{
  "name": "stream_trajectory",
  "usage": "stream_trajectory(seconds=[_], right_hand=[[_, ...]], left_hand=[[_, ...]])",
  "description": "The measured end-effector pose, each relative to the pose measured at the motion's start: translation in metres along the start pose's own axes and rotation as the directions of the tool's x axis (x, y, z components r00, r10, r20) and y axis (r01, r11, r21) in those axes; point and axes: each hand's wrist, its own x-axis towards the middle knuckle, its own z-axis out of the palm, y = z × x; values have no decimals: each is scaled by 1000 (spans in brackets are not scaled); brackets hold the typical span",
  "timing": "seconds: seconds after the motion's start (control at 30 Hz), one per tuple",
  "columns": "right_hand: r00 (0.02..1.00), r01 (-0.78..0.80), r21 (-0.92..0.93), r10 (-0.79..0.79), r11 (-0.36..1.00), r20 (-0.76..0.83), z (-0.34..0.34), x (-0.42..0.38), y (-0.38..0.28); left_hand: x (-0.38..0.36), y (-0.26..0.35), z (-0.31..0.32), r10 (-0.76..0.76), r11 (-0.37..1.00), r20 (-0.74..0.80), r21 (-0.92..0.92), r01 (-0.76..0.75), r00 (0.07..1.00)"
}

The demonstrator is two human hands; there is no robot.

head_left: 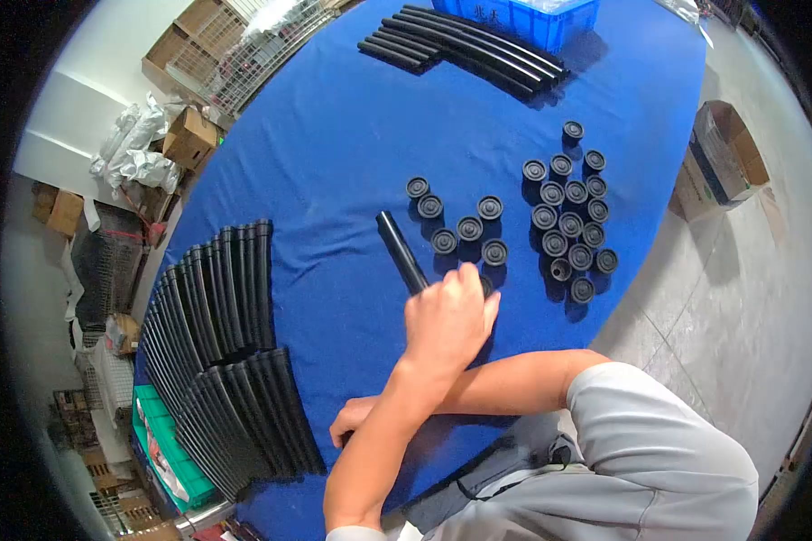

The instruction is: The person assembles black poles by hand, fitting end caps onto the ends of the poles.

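Note:
My left hand is closed round a black tube, whose far end slants up and left over the blue cloth. A round black cap shows at the fingers' right edge. Several more black caps stand just beyond this hand. The left forearm crosses over the right one. Below it, my right hand rests low near the table's front edge, fingers curled and partly covered by the left forearm; I cannot tell what is in them. To its left lies a row of black tubes with capped ends.
Another row of black tubes lies farther left. More caps are grouped at right. Bare tubes lie at the back beside a blue crate. A green crate is at the left edge; a cardboard box stands on the floor.

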Motion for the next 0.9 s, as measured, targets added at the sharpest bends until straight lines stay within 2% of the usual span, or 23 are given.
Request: stream_trajectory(seconds=[0.03,0.07,0.1,0.2,0.23,0.27,0.3,0.37,0.4,0.53,0.63,0.73,0.77,0.83,0.87,0.9], right_hand=[[999,19,6,-19,1000,-37,5,-2,2],[984,132,215,-102,968,-146,15,-10,18],[950,258,401,-156,879,-270,29,-21,46],[985,107,24,-103,994,-140,9,-7,-5],[992,-124,56,124,991,13,-1,-6,-23],[984,-170,-10,170,985,59,-6,-3,-30],[989,-141,5,141,990,33,1,0,-18],[988,-153,22,152,988,28,3,0,-16],[989,-144,10,144,989,25,0,-2,-19],[988,-156,16,156,988,21,-1,-2,-24],[987,-158,44,158,986,14,1,-1,-19],[982,-185,56,183,981,39,0,0,-19],[978,-203,59,200,977,53,0,0,-19],[995,-99,-46,99,994,4,2,0,-11],[999,-44,-96,43,994,-11,5,1,-7],[999,-34,-101,33,994,-16,4,-1,-8]], left_hand=[[-10,1,-10,-12,1000,-6,-29,11,1000],[-21,-5,-17,-36,999,-78,-17,35,996],[-32,-16,-24,-59,998,-147,-8,58,987],[-61,-82,-40,-199,978,-299,-7,207,933],[-71,-106,-43,-249,966,-319,-11,259,914],[-79,-122,-49,-335,939,-264,-11,345,904],[-87,-133,-52,-420,904,-206,-7,428,884],[-99,-147,-52,-455,888,-166,-9,460,875],[-104,-152,-45,-440,897,-193,-50,439,877],[-111,-166,-18,-473,881,-123,-78,467,872],[-113,-169,-19,-387,921,-159,-21,389,908],[-116,-145,-44,-553,832,13,-55,553,833],[-120,-134,-54,-600,796,-41,-130,591,799],[-142,-117,-66,-696,708,-127,-282,647,706],[-167,-118,-62,-654,749,-258,-349,563,711],[-187,-111,-60,-671,739,-354,-387,551,652]])
